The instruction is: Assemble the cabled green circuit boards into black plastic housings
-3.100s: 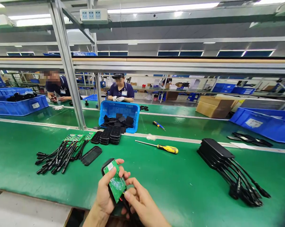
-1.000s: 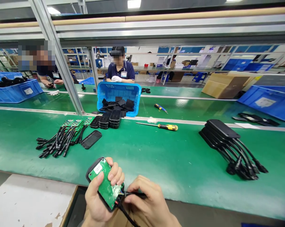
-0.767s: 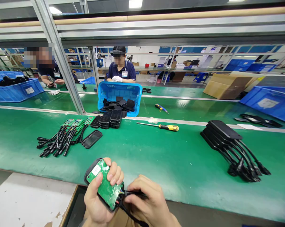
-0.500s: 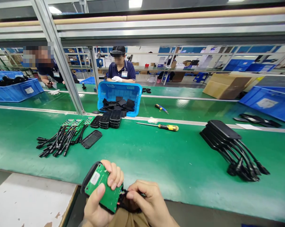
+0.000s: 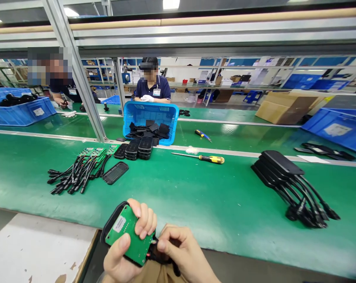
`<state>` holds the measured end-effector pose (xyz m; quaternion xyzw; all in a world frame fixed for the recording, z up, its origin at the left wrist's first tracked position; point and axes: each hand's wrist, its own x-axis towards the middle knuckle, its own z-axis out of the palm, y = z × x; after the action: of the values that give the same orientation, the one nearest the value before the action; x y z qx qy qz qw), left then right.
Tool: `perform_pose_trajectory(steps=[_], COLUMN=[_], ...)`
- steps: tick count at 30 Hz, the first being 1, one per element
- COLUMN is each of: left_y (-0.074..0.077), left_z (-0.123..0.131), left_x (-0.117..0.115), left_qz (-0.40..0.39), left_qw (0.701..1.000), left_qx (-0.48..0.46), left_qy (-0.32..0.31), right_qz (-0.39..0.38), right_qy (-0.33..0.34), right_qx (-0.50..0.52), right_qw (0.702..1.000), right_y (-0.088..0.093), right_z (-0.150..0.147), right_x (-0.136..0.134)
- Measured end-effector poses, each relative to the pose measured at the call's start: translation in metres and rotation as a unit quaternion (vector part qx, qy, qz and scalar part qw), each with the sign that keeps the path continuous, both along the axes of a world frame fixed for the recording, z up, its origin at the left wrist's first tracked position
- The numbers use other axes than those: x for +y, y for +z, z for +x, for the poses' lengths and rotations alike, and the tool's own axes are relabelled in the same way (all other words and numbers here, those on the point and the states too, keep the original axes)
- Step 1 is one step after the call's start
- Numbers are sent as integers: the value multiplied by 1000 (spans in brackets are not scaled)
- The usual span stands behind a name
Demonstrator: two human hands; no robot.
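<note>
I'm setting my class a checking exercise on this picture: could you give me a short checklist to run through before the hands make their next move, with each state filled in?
1. Left hand gripping the green circuit board: ok.
2. Right hand at the black cable, beside the board's cable end: ok.
3. Board fully seated in the black casing: cannot tell; the fingers cover part of it.
4. All wires free of pinching: cannot tell; the right hand hides some.
5. Yellow-and-black screwdriver lying on the bench, apart from both hands: ok.
6. Ribbed black cover on the bench, apart from both hands: ok.
</note>
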<state>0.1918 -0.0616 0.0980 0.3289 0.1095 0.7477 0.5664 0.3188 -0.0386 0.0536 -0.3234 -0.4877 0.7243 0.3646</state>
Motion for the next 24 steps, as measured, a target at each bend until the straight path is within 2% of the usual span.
perform_pose_trajectory(steps=[6, 8, 10, 12, 14, 16, 20, 24], left_y=[-5, -5, -5, -5, -7, -11, -18, -26], left_z=[-3, -4, -5, -7, -7, -7, -3, 1], left_x=[-2, 2, 10, 20, 29, 36, 42, 46], left_qz=[6, 8, 4, -41, -115, -162, -139, -129], left_qw=[994, 993, 997, 995, 976, 956, 961, 971], left_qx=[106, 110, 62, -38, -146, -204, -198, -165], left_qy=[-25, -43, -55, -81, -114, -135, -131, -116], right_qz=[-11, -18, -20, -27, -34, -34, -46, -112], right_qy=[-12, -21, -32, -11, 32, 68, 77, 3], right_qx=[-12, -6, 10, 31, 46, 54, 71, 130], right_qw=[1000, 1000, 999, 999, 998, 996, 993, 985], right_y=[-5, -6, -6, -5, -3, -6, -26, -47], right_z=[-6, -9, -12, -13, -13, -13, -18, -23], right_x=[-4, -4, -3, -1, 4, 8, 11, 13])
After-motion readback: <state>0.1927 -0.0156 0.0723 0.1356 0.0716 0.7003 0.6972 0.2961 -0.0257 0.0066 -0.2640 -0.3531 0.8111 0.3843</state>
